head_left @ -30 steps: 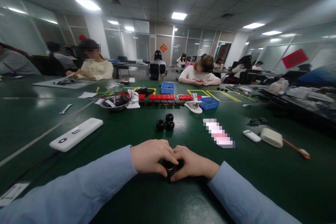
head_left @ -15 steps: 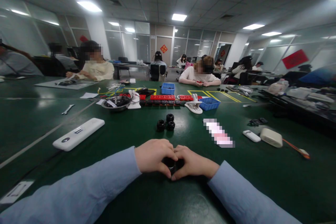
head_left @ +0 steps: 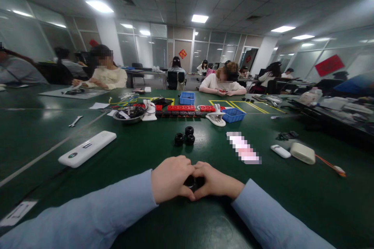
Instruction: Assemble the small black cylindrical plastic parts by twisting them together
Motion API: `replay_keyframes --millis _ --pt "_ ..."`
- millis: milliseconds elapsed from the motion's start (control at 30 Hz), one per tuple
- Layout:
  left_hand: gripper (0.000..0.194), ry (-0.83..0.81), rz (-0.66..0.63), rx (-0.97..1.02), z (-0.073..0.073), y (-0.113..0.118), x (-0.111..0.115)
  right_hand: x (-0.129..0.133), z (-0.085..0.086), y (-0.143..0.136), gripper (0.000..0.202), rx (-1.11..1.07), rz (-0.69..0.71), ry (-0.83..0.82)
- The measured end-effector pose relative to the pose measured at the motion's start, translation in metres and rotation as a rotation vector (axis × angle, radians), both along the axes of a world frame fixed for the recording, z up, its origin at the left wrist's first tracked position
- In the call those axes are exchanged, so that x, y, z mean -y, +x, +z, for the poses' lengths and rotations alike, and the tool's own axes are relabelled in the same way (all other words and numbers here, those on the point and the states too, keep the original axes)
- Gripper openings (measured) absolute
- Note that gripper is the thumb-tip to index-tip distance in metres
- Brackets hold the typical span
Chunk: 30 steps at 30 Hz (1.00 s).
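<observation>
My left hand [head_left: 173, 178] and my right hand [head_left: 214, 181] meet at the fingertips low in the middle of the head view. Between them, a black round object [head_left: 191, 183] is partly hidden by the curled fingers and thumbs of both hands. Just beyond my hands, several black round pieces stand in a small group on the green table, the nearest at the left [head_left: 179, 139], another at the right [head_left: 190, 139] and one behind [head_left: 189, 130].
At the left lie a long white device [head_left: 87, 149] and a wrench [head_left: 76, 121]. Behind are a bowl of cables [head_left: 130, 116], white clamps and blue baskets [head_left: 233, 115]. Rightward are a pixelated object [head_left: 242, 148] and a beige case [head_left: 302, 153]. People sit farther back.
My left hand has shifted very slightly to the right and down, its thumb now closer to my right thumb. The black pieces on the table have not moved.
</observation>
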<state>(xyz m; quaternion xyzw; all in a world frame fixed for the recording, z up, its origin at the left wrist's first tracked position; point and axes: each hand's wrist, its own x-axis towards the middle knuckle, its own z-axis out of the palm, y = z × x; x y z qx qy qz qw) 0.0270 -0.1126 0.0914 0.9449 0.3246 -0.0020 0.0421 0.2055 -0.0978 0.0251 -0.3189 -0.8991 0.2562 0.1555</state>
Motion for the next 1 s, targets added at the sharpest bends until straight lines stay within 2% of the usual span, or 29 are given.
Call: replay_keyframes --millis 167,567,767,900,1000 --pt "0.045 0.05 0.111 0.004 -0.003 0.006 0.006 -0.001 -0.002 -0.001 0.033 -0.01 -0.004 0.021" --pt "0.042 0.122 0.241 -0.026 -0.013 0.012 0.01 0.0 -0.005 -0.003 0.033 0.017 -0.04 0.059" --pt "0.06 0.176 0.354 -0.007 -0.018 0.015 0.009 -0.001 -0.009 -0.007 0.035 0.021 -0.11 0.07" --pt "0.073 0.178 0.358 -0.004 -0.018 0.015 0.007 -0.003 -0.012 -0.007 0.032 0.027 -0.12 0.093" --pt "0.075 0.149 0.355 -0.022 -0.013 0.011 0.006 -0.003 -0.011 -0.007 0.033 0.02 -0.105 0.085"
